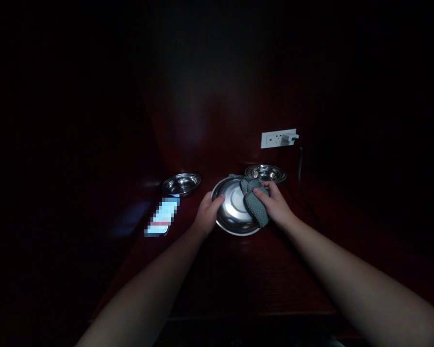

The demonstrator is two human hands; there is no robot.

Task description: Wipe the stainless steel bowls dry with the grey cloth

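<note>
A shiny steel bowl (235, 207) is held up over the dark red table, its round base facing me. My left hand (209, 212) grips its left rim, the thumb lying on the metal and the other fingers hidden behind. At the right side, my right hand (273, 202) is closed on a grey-green textured cloth (256, 207), pressed against the bowl's surface and draped over its edge. Behind my right hand a second steel bowl (265, 173) rests on the table. Another steel bowl (182, 184) stands at the back left.
A phone with a lit, blurred screen (162, 217) lies left of my left hand. On the back wall is a white socket plate (271, 140) with a plugged-in charger (290, 139); its dark cable (300, 168) hangs to the table (249, 284). The surroundings are very dark.
</note>
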